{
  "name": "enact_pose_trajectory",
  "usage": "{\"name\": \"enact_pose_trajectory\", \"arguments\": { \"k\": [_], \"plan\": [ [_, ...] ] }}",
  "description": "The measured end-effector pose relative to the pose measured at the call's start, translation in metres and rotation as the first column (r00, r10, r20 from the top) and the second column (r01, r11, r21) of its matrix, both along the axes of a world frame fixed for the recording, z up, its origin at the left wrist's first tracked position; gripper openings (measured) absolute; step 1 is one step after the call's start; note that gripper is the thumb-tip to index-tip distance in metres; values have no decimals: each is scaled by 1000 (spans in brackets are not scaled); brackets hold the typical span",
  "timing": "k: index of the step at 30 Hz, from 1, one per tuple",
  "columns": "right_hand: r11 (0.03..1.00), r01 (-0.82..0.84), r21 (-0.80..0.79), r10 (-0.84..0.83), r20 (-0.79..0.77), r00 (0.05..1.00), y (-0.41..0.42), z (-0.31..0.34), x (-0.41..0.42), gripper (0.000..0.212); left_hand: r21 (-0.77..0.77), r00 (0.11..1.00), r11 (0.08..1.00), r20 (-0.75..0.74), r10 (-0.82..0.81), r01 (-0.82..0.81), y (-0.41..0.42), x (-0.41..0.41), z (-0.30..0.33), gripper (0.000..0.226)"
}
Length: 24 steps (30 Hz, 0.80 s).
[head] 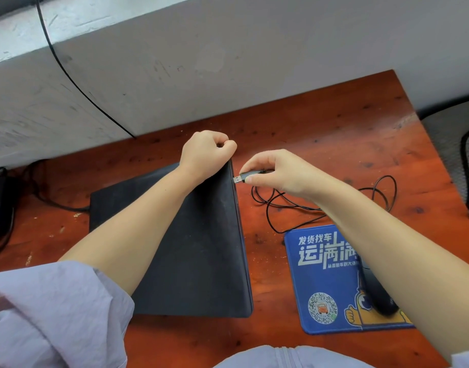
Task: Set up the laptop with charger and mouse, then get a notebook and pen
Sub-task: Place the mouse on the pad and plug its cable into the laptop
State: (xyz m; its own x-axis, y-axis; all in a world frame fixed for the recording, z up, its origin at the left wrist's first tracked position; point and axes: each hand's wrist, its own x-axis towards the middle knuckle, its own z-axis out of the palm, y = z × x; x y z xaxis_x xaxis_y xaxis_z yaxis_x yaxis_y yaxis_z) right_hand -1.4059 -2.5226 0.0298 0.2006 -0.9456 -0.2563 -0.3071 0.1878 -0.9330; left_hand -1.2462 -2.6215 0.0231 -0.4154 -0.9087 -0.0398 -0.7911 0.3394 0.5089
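Here: closed laptop [201, 243] on desk [334, 134]. Left hand [206, 152] curled at laptop's far right corner. Right hand [275, 171] pinches USB plug [242, 177], just beside laptop's right edge. Mouse [379, 296] on blue pad [326, 282], right of laptop.

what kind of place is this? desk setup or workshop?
Likely a plain home or office desk against a wall: a wooden desk, a closed laptop, and a blue mouse pad with a mouse. Nothing workshop-like shows.
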Motion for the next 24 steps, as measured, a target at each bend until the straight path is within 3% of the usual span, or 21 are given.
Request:
{"name": "enact_pose_trajectory", "arguments": {
  "k": [6,12,20,24],
  "plan": [
    [989,65,-132,-87,-172,981,7,1,11,12,3,1000,1000,9,-18,18,0,1,3,35],
    [967,10,-255,-87,-292,952,8,5,16,13,9,1000,1000,5,-17,17,1,-1,3,34],
    [975,-6,-223,-39,-197,980,8,-3,9,12,5,1000,1000,-9,7,-7,2,-2,1,33],
    [961,49,-272,-100,-177,979,13,-8,14,12,-9,1000,1000,-10,20,-21,2,-2,2,34]
  ]
}}
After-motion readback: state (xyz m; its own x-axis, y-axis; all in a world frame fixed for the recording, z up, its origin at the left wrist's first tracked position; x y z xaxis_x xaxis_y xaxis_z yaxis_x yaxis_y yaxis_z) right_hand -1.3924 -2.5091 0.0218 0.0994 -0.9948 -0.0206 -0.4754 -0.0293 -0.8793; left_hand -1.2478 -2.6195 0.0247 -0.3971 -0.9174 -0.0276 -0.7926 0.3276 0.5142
